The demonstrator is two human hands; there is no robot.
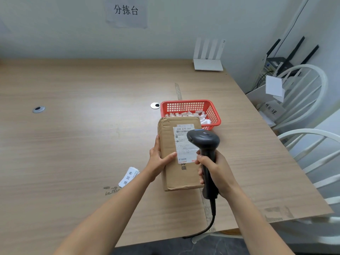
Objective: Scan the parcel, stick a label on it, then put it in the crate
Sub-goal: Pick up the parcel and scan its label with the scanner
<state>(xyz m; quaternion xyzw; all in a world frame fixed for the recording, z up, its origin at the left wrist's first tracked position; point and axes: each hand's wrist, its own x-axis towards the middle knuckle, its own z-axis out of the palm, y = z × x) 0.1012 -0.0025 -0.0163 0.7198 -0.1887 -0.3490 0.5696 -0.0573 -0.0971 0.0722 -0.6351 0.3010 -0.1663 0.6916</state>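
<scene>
Wide wooden table (73, 144) filling most of the view, seen from above and behind two bare forearms. Pale wall beyond, with a paper sign (126, 11) taped up high. White chairs (305, 100) off the right edge.

Red crate (213, 111) at centre right, far side of the parcel and just touching or nearly touching it, partly filled with small white pieces. Placed close, likely so the parcel can go straight in afterwards.

Brown cardboard parcel (173, 173) lying flat at centre, long side running near to far, shipping slip (184, 142) facing up so the barcode near its far end can be read.

Left hand (158, 159) clamped on the parcel's left edge, thumb across the top face, fingers wrapped round the side, apparently to steady it.

Right hand (215, 172) closed tight round the grip of a black scanner (204, 138), all fingers curled, cable trailing off the near table edge. Scanner head tilted down over the slip, just above it, covering part of the print. Trigger finger hidden, so impossible to tell whether pressed.

Small stack of white labels (128, 176) near the left wrist, within easy reach for the sticking step. Scanning under way by the look of it; labelling not yet done.
</scene>
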